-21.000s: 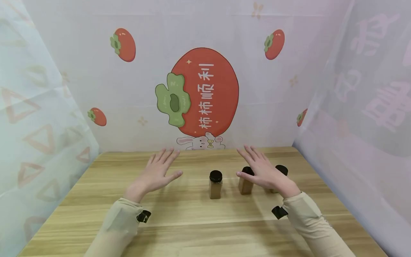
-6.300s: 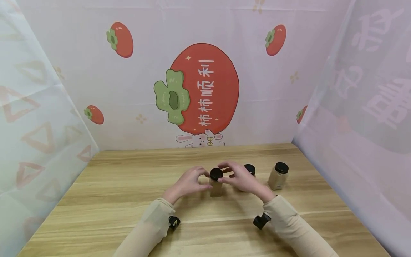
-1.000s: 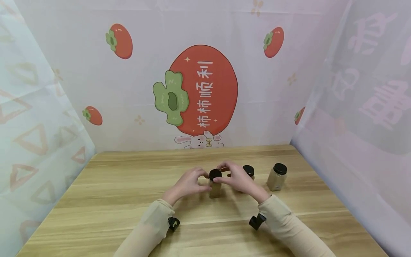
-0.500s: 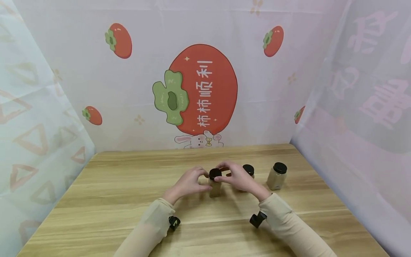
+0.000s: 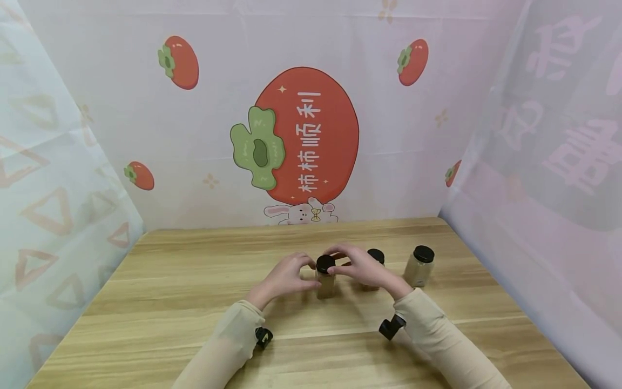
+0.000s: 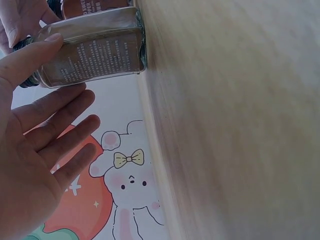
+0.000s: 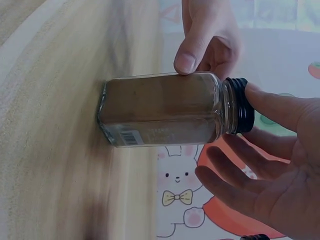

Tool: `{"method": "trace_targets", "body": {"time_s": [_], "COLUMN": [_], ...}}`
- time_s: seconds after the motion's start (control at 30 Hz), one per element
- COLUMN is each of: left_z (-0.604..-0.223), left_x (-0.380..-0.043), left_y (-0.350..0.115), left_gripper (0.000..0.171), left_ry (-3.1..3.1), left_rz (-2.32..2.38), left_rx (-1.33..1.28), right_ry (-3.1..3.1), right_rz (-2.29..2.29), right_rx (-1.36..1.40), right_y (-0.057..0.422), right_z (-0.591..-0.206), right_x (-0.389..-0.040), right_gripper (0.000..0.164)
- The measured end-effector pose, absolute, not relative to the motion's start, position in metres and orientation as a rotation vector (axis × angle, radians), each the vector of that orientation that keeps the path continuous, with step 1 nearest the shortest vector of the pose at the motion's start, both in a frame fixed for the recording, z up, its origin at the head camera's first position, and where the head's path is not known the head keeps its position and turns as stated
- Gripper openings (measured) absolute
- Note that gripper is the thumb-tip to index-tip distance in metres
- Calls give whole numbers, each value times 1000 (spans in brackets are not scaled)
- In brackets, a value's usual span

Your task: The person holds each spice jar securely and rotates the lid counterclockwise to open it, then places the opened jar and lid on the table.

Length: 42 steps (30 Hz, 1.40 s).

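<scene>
"At the left, how does the left hand [image 5: 286, 277] sit?"

"It stretches in from a beige sleeve [image 5: 221, 337], palm turned toward the held jar [image 5: 326, 287]; thumb and forefinger pinch the glass, while its lower fingers extend loosely, spaced apart."

"Any words near it?"

"On the backdrop [image 5: 398, 156], the red persimmon print [image 5: 332, 140] carries four white characters, 柿柿顺利, turned sideways."

"And the jar itself?"

"Upright on the wooden table [image 5: 194, 319], between the two hands; fine pale lettering [image 6: 97, 57] covers one side, too small to make out, and a barcode [image 7: 131, 138] shows near its base in the right wrist view."

"Moving right?"

"The right hand [image 5: 360, 267], the back of it turned up; the thumb touches the black cap [image 5: 325, 262], the forefinger sits at the far side, and the other fingers fan out, apart from the cap."

"Then what?"

"The middle jar [image 5: 376, 255], partly hidden behind that hand; next the outer jar [image 5: 419, 269], upright and nearer the right edge, its small pale label unreadable; beyond them, large pale characters [image 5: 585, 146] on the right curtain [image 5: 559, 237] are too faint for me to read."
</scene>
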<state>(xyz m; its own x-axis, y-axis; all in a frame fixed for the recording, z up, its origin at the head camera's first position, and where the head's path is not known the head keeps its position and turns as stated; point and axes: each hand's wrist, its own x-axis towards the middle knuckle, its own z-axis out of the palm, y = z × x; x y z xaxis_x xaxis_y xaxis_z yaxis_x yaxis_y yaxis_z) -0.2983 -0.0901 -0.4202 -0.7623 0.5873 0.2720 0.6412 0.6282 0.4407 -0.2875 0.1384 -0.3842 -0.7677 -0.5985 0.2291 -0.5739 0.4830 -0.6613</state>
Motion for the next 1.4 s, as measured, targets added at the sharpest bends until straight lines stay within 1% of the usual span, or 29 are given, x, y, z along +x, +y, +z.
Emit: {"method": "trace_targets", "body": {"time_s": [0.17,0.5,0.67,0.9,1.23,1.4], "left_z": [-421,-422,-421,-422,-425,-425], "left_x": [-299,-299,-299,-300,-302,-302], "left_y": [-90,-91,-91,-90,-92,-92], "left_gripper": [43,42,44,43,43,42], "left_ry": [-2747,-2714,-2727,-2744,-2740,-2741], "left_rz": [-809,-793,-787,-792,-788,-809], "left_rx": [-1029,-1051,-1042,-1032,-1029,-1026], "right_ry": [2651,2636,2625,2635,2754,2765], "right_rz": [-1141,-1114,-1152,-1224,-1302,-1331], "right_rx": [-1084,-1134,-1105,-966,-827,-821], "right_y": [141,145,145,142,135,133], "right_z": [-385,-385,-385,-388,-390,-393], "right_x": [-291,-291,-291,-287,-282,-281], "right_gripper": [41,41,47,58,54,51]}}
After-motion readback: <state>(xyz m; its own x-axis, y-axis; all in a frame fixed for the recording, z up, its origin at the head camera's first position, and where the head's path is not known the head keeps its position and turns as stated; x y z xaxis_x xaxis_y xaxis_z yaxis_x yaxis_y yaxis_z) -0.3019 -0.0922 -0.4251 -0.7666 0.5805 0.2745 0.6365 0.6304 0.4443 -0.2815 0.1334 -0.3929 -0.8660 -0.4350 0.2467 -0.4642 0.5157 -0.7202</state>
